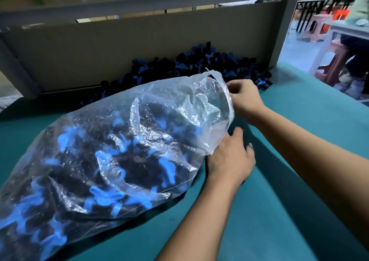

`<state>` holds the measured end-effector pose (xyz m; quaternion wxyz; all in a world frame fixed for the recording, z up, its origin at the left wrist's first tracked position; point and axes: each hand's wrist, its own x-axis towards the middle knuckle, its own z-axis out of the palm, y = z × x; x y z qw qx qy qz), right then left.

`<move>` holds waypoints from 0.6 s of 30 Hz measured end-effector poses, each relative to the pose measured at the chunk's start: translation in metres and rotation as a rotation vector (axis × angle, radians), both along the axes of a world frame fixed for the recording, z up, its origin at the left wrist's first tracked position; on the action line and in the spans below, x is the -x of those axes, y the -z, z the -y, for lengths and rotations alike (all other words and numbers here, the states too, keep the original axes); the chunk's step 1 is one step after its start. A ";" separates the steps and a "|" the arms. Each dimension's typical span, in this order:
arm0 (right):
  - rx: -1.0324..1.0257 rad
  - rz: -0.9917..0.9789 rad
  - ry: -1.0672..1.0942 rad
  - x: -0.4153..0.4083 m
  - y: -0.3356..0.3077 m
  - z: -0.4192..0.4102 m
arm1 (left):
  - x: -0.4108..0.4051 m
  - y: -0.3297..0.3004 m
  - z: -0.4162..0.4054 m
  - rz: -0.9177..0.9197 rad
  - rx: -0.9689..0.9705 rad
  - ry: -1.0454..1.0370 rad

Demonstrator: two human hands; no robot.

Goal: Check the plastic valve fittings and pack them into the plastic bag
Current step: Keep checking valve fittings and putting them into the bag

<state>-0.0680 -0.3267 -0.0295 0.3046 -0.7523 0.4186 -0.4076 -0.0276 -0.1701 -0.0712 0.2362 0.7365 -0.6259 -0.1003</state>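
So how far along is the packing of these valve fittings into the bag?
Well along: the plastic bag already holds many fittings. The right hand pinches its open rim and the left hand rests at its mouth. A loose pile of fittings still waits behind.

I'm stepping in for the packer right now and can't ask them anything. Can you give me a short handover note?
Right hand: pinches the upper rim of the plastic bag at its mouth.
Left hand: fingers relaxed, at the lower edge of the mouth; whether it grips is unclear.
The bag lies on its side on the green table, largely filled with black and blue fittings.
Left to do: the loose fittings piled against the back board still need checking and packing.
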 end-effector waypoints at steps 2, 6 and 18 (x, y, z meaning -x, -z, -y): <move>0.091 -0.310 0.308 0.024 0.016 0.036 | 0.001 0.004 0.004 0.031 0.067 -0.029; 0.051 -0.647 0.475 0.055 0.036 0.084 | 0.002 0.008 0.009 0.033 0.118 -0.043; 0.045 -0.563 0.055 0.040 0.032 0.087 | 0.004 0.013 0.016 0.084 0.159 -0.081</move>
